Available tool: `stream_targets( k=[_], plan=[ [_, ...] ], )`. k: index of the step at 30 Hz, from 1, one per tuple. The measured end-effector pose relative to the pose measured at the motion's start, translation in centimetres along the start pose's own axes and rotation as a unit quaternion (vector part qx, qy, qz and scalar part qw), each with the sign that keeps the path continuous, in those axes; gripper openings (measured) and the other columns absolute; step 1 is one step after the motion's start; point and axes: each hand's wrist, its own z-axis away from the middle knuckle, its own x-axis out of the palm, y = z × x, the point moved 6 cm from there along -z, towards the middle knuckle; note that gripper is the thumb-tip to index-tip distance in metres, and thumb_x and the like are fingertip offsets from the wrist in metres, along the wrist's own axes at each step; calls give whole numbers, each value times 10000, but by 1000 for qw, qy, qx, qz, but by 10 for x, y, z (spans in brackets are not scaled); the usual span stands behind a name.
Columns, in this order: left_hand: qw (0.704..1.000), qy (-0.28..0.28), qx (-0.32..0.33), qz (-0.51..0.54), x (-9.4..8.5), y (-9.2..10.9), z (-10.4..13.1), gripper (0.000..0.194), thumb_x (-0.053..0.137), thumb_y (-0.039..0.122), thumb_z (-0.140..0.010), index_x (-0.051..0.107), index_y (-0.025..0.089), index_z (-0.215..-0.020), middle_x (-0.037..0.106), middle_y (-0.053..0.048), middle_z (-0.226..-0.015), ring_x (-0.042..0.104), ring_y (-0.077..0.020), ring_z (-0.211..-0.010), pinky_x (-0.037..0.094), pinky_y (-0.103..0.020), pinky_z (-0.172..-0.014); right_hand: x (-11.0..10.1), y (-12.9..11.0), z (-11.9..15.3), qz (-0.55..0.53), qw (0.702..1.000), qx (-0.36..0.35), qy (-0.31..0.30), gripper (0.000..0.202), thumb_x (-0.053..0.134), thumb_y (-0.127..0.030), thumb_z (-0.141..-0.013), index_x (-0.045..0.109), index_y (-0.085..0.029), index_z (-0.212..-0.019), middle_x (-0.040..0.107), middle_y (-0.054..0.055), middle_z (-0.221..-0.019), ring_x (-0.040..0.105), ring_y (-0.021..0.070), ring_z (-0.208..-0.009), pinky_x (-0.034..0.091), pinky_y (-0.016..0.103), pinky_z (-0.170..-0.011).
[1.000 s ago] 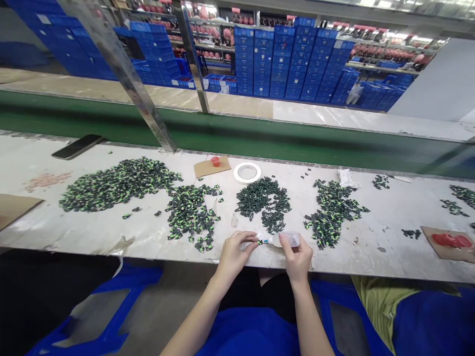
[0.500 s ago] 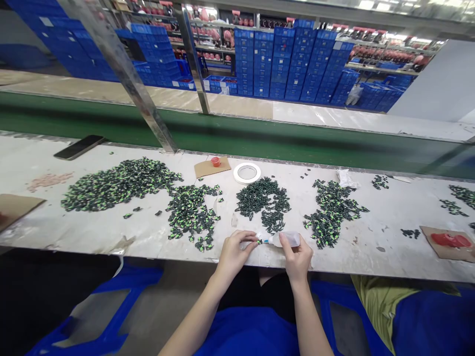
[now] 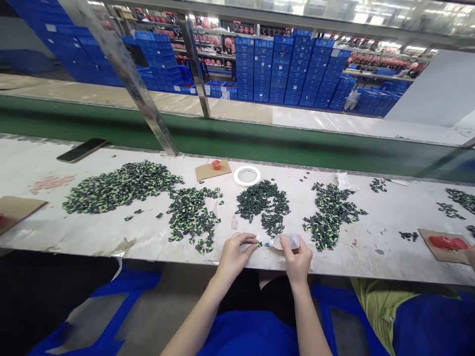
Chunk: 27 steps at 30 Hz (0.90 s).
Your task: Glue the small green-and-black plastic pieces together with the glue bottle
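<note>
Between the fingertips of my left hand (image 3: 237, 252) is a small black-and-green piece (image 3: 259, 244), pinched near the table's front edge. My right hand (image 3: 300, 257) is closed round a translucent squeeze bottle (image 3: 287, 242) lying nearly level. Its blue tip points left and is at the small piece; whether they touch I cannot tell. Just beyond my hands lies a pile of small dark green pieces (image 3: 262, 200). Piles of black-and-green pieces spread to the left (image 3: 193, 215) and to the right (image 3: 330, 215).
A roll of white tape (image 3: 247, 175) lies behind the dark pile, beside a red cap on cardboard (image 3: 202, 171). A phone (image 3: 82, 150) rests at the back left. Red containers (image 3: 447, 242) sit on cardboard at the right. A metal post (image 3: 133, 89) rises behind the table.
The whole view has shifted slightly downward as the head moved. Both hands keep nearly the same pose, with the bottle tip still at the small piece.
</note>
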Motion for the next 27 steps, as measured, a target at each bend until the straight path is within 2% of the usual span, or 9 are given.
stream_targets(
  k=[7, 11, 15, 18, 20, 22, 23, 25, 27],
  plan=[
    [996, -47, 25, -75, 1, 7, -9, 206, 699, 129, -713, 715, 219, -898, 751, -34, -795, 707, -220, -801, 549, -364, -808, -19, 8, -8, -75, 993, 3, 86, 355, 710, -469, -705, 643, -145, -835, 700, 74, -770, 659, 218, -705, 522, 319, -625],
    [986, -15, 78, -149, 5, 23, -21, 96, 653, 207, -789, 729, 231, -841, 741, -45, -802, 656, -242, -847, 524, -366, -772, -23, 14, -18, -83, 990, -5, 114, 430, 795, -406, -606, 558, -175, -882, 698, 86, -861, 671, 222, -804, 541, 372, -752],
    [976, -3, 98, -197, 22, 34, -32, 115, 626, 172, -811, 725, 218, -773, 720, -58, -776, 597, -256, -833, 489, -376, -747, -20, 18, -27, -80, 989, -11, 122, 522, 801, -388, -592, 496, -194, -968, 670, 81, -918, 657, 207, -839, 534, 387, -800],
    [972, -8, 109, -209, 33, 36, -36, 115, 634, 142, -798, 721, 207, -759, 691, -66, -744, 563, -262, -839, 476, -384, -747, -20, 9, -24, -30, 990, -43, 132, 585, 787, -425, -625, 484, -185, -1064, 647, 95, -960, 636, 210, -863, 527, 374, -775],
    [970, -12, 126, -206, 37, 37, -36, 126, 624, 134, -804, 720, 208, -768, 672, -66, -744, 552, -255, -841, 474, -378, -743, -23, -3, -14, 42, 979, -93, 176, 607, 787, -440, -643, 500, -172, -1107, 631, 112, -996, 618, 214, -859, 515, 363, -745],
    [969, -15, 137, -203, 37, 37, -36, 129, 613, 145, -816, 717, 210, -776, 663, -64, -757, 546, -250, -845, 474, -374, -748, -22, -17, 1, 110, 960, -154, 207, 490, 764, -431, -698, 561, -167, -1058, 627, 95, -928, 600, 201, -783, 499, 343, -697],
    [969, -13, 139, -202, 35, 36, -35, 129, 605, 156, -827, 715, 210, -786, 667, -64, -773, 545, -249, -849, 474, -375, -755, -17, -22, 7, 130, 956, -180, 193, 381, 730, -419, -747, 598, -171, -1004, 623, 75, -859, 589, 189, -732, 494, 330, -675],
    [970, -3, 135, -203, 28, 34, -33, 139, 580, 179, -851, 711, 211, -821, 680, -65, -811, 547, -249, -859, 475, -377, -769, 0, -23, 16, 156, 961, -198, 116, 230, 629, -402, -847, 656, -184, -917, 620, 57, -780, 583, 174, -676, 489, 311, -656],
    [970, 6, 129, -207, 18, 30, -29, 142, 568, 192, -861, 708, 215, -856, 693, -64, -840, 555, -250, -859, 478, -379, -773, 17, -17, 20, 188, 965, -177, 47, 273, 528, -408, -910, 695, -192, -899, 636, 65, -791, 592, 173, -662, 481, 303, -644]
  ],
)
